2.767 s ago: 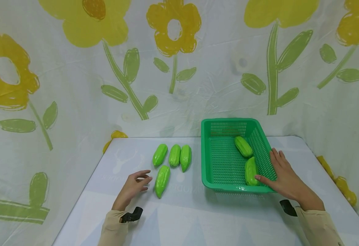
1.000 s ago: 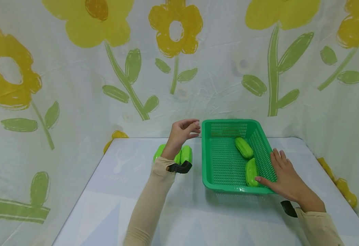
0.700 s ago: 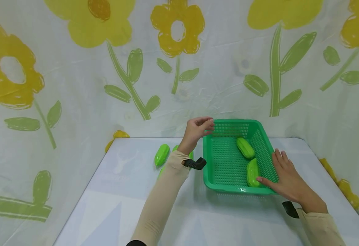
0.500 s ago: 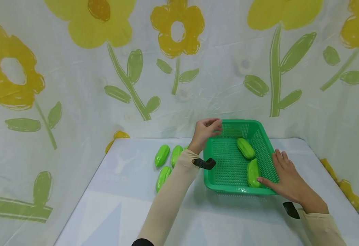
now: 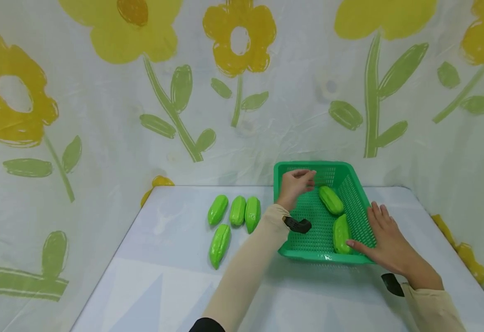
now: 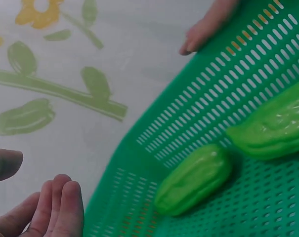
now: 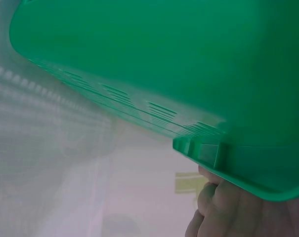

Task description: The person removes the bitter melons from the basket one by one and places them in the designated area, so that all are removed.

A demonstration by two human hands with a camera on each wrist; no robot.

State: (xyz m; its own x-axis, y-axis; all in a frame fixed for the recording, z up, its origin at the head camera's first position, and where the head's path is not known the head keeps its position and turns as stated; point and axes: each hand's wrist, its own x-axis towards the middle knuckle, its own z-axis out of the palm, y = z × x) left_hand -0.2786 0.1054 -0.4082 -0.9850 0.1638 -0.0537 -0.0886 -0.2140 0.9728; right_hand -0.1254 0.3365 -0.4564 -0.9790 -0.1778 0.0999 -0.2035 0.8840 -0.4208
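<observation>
My left hand (image 5: pixel 294 188) hangs over the left part of a green plastic basket (image 5: pixel 280 216). In the left wrist view its fingers (image 6: pixel 70 210) are loosely bent, apart from the thumb, with nothing held. My right hand (image 5: pixel 387 242) rests on the basket's right rim, fingers straight along the outside and thumb over the near right corner. Inside the basket lie two light-green ridged gourds, one farther back (image 5: pixel 331 200) and one (image 5: pixel 341 234) near the right thumb. The right wrist view shows the basket's outer wall (image 7: pixel 139 54) and fingers (image 7: pixel 228 210) beneath its rim.
Left of the basket several more ridged gourds lie on the white table (image 5: pixel 142 276): three in a back row, including one gourd (image 5: pixel 237 211), and one gourd (image 5: pixel 219 246) nearer. A flower-print cloth (image 5: pixel 292 115) hangs behind the table.
My left hand has moved right from beside the nearest loose gourd, over the back gourds, to above the basket. The gourds and the right hand have stayed in place.
</observation>
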